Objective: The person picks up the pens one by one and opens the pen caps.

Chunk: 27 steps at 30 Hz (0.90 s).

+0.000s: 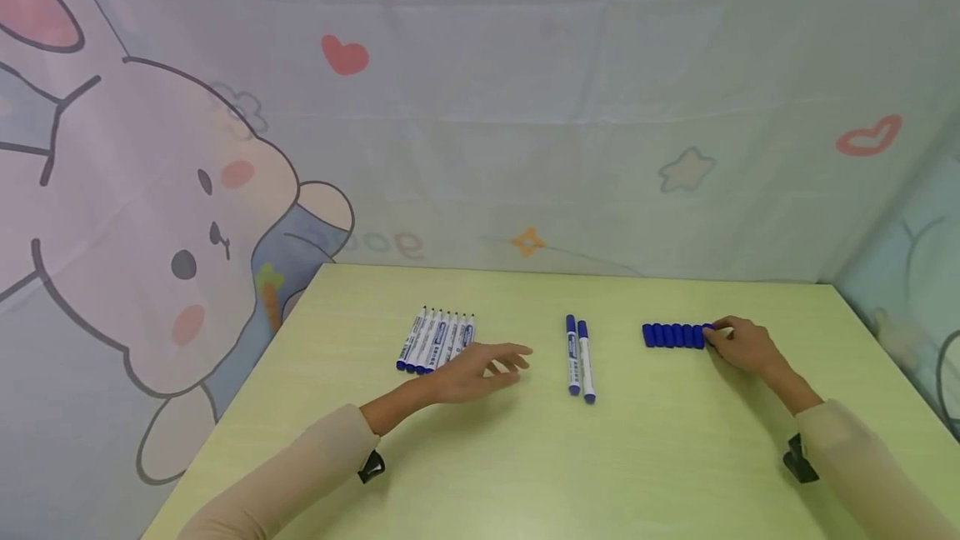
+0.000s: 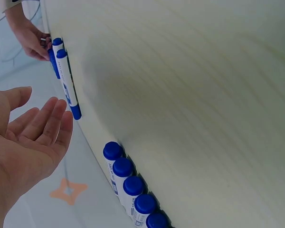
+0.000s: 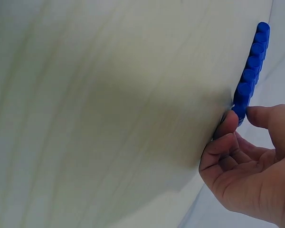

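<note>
My right hand (image 1: 746,346) is at the right end of a row of blue marker caps (image 1: 672,336). In the right wrist view, its thumb and index finger pinch the nearest blue cap (image 3: 240,112), which stays in line with the others. My left hand (image 1: 476,373) hovers with loosely extended fingers, holding nothing. Beneath and left of it lie several uncapped white markers (image 1: 429,340), side by side with black tips pointing away; the hand partly covers them. Between both hands lie two markers with blue caps on, a left one (image 1: 573,361) and a right one (image 1: 587,365).
All of it rests on a pale yellow-green table (image 1: 525,465). Behind the table's far edge hangs a printed cloth backdrop (image 1: 495,107) with hearts and a rabbit, continuing around the sides.
</note>
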{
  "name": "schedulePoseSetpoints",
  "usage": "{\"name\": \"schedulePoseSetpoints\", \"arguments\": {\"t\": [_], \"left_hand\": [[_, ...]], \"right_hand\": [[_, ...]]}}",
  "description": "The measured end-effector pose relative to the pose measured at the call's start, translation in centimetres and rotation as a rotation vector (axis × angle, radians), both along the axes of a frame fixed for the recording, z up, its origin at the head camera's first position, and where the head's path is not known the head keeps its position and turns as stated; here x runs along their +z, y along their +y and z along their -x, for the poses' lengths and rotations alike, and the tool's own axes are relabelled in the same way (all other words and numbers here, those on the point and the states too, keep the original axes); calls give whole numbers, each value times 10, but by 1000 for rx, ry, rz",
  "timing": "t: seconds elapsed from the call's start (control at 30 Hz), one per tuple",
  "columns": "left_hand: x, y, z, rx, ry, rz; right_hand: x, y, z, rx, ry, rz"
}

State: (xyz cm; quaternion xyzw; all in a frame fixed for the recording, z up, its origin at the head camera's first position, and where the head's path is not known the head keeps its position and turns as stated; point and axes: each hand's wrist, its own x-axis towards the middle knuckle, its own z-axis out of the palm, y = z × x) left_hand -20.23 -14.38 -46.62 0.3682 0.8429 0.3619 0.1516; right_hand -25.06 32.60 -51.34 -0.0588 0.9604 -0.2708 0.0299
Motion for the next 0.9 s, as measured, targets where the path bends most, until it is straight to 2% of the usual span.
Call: {"name": "schedulePoseSetpoints", "arguments": {"t": [0.4, 0.5, 0.67, 0.9], "left_hand": [[-1, -1, 4, 1, -1, -7], [-2, -1, 4, 0, 0, -7], [-2, -1, 3, 8, -9, -8], [-1, -1, 3, 12, -8, -9]], "right_hand": [[-1, 3, 5, 16, 21, 36], [4, 3, 0, 25, -5, 37], [12, 2, -9, 40, 13, 47], [33, -7, -24, 109, 35, 134]]}}
